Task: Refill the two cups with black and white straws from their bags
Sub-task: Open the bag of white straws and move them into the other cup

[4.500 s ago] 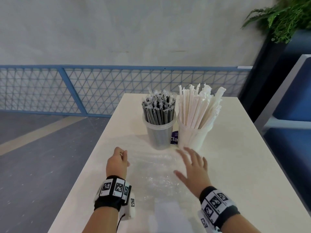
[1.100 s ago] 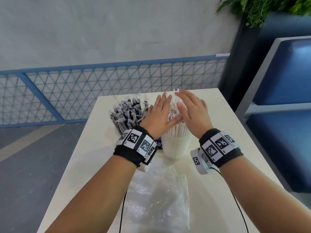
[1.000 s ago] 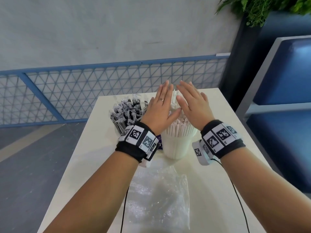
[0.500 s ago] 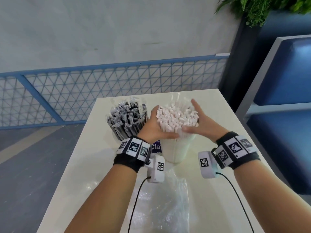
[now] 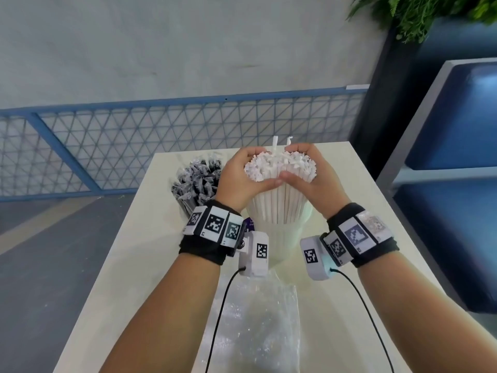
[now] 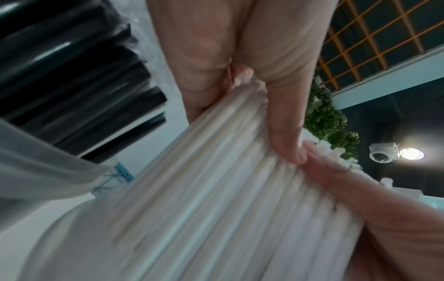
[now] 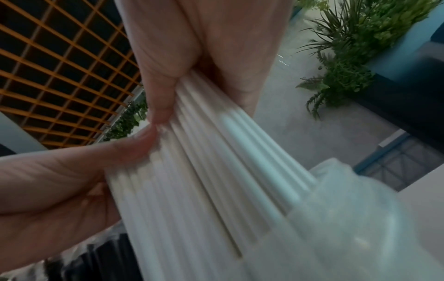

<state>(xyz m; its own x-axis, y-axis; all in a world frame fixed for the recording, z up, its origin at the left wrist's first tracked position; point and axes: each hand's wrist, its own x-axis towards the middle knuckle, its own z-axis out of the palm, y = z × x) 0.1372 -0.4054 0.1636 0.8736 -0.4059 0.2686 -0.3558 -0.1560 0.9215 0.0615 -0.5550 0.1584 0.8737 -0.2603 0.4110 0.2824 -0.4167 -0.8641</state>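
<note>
You're in what looks like a café or food-court seating area. Your pale worktop (image 5: 150, 238) carries cups packed with wrapped black straws (image 5: 197, 181) and white straws (image 5: 279, 168). At the right of the frame stands blue padded bench seating (image 5: 454, 125), with a leafy planter (image 5: 419, 14) at upper right. A blue mesh railing (image 5: 161, 130) crosses the middle, and a ceiling security camera (image 6: 382, 155) shows in the left wrist view.

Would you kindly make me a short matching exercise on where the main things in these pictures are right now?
Things:
1. white straws
2. black straws
3. clear plastic bag
4. plant

Places or states:
A. lying flat on the table, nearest the person
B. upper right corner, beyond the table
C. gathered between left hand and right hand
D. untouched in the cup left of the hands

Pairs: 1-C, 2-D, 3-A, 4-B
</note>
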